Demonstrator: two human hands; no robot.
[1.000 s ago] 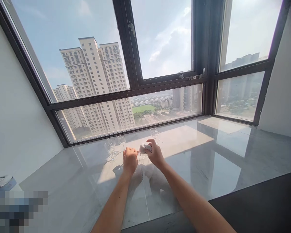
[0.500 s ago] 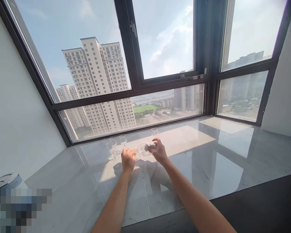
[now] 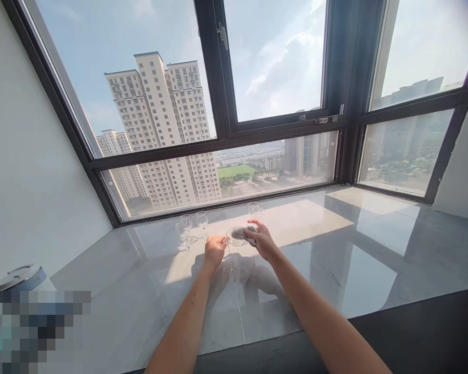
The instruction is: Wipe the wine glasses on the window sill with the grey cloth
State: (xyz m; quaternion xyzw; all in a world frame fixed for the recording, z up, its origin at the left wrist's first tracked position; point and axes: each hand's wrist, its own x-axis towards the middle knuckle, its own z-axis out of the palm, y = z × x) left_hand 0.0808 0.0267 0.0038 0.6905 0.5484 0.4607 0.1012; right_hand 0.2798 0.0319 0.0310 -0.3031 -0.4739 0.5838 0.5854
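A clear wine glass (image 3: 230,240) lies tilted sideways in the air above the sill, its bowl to the right. My left hand (image 3: 214,252) is closed around its stem end. White cloth (image 3: 239,232) is bunched in my right hand (image 3: 263,241), whose fingers are closed on it at the mouth of the bowl. Part of the cloth seems to be inside the bowl. Left of my hands stand several stemmed glasses, among them a front one (image 3: 184,224) and one further back (image 3: 202,219). Behind my right hand are more glasses (image 3: 252,208), partly hidden.
The glossy marble-like window sill (image 3: 312,291) reflects my arms and the window. Dark window frames (image 3: 281,123) rise behind it, with tall buildings outside. A round-lidded container (image 3: 17,278), partly pixelated, stands at the lower left. The sill's front edge runs across the bottom right.
The cloth has pushed further left into the glass's bowl with my right hand. My left hand keeps its hold on the glass. The whole view has shifted slightly.
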